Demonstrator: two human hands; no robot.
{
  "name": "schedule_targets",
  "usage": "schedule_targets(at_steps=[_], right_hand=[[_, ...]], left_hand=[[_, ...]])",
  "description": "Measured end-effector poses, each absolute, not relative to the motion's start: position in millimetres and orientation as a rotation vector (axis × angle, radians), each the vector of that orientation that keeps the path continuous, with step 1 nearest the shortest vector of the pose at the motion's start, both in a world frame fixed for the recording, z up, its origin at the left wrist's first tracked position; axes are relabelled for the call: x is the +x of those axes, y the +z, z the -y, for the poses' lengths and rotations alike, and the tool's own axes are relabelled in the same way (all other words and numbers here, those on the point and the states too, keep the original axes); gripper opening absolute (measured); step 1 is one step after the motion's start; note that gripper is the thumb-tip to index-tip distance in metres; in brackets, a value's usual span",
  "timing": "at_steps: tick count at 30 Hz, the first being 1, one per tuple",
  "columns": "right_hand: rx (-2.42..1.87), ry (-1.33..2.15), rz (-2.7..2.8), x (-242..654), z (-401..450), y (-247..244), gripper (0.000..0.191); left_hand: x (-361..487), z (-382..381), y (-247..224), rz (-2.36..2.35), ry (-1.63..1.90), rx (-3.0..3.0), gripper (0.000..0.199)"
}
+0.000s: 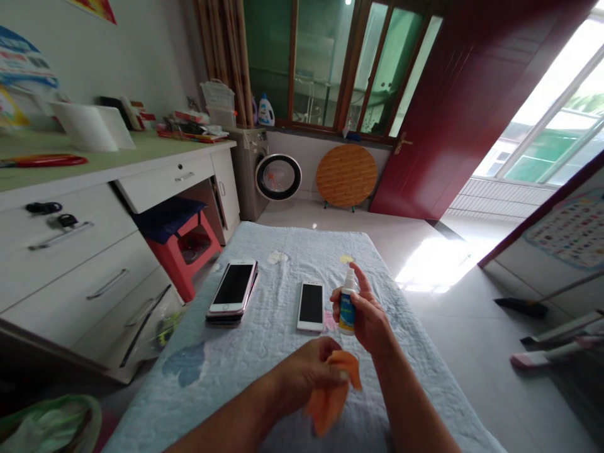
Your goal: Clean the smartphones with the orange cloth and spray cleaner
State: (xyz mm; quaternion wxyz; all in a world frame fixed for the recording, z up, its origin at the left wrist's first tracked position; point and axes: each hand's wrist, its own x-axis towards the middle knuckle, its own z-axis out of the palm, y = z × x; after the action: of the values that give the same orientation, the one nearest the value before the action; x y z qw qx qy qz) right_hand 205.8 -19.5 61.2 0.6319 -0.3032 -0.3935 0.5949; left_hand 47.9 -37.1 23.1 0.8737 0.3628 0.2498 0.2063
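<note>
My left hand [314, 371] pinches an orange cloth [328, 402] that hangs down from its fingers, just below the single phone. In my right hand [370, 314] is a small spray bottle [348, 308] with a blue and yellow label, held upright, the index finger raised beside its white nozzle. A white phone [311, 306] with a dark screen lies face up on the light blue quilted cover [278, 358], left of the bottle. Further left rests a stack of phones [233, 288], a white one on top.
At the left are a white desk [170, 173] and a red stool [182, 245] with a dark cushion. A washing machine [250, 170] with its door open, a round wooden tabletop [346, 175] and a red door [438, 107] stand beyond the covered surface.
</note>
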Motion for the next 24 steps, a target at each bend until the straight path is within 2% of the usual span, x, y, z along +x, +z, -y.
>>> schedule_targets(at_steps=[8, 10, 13, 16, 20, 24], right_hand=[[-0.611, 1.402, 0.894, 211, 19, 56, 0.061], [-0.604, 1.403, 0.900, 213, 18, 54, 0.060], [-0.610, 1.408, 0.900, 214, 17, 53, 0.058], [-0.624, 1.416, 0.910, 214, 18, 53, 0.058], [-0.630, 1.447, 0.937, 211, 19, 54, 0.061], [-0.600, 1.519, 0.927, 205, 19, 53, 0.063]], left_hand=[[39, 21, 68, -0.505, 0.724, 0.498, 0.019], [34, 22, 71, -0.615, 0.847, 0.384, 0.021], [30, 34, 65, -0.801, 0.648, 0.134, 0.009], [26, 48, 62, -0.715, 0.528, 0.035, 0.016], [25, 52, 64, -0.603, 0.735, 0.076, 0.030], [28, 51, 55, -0.652, 0.624, 0.045, 0.036]])
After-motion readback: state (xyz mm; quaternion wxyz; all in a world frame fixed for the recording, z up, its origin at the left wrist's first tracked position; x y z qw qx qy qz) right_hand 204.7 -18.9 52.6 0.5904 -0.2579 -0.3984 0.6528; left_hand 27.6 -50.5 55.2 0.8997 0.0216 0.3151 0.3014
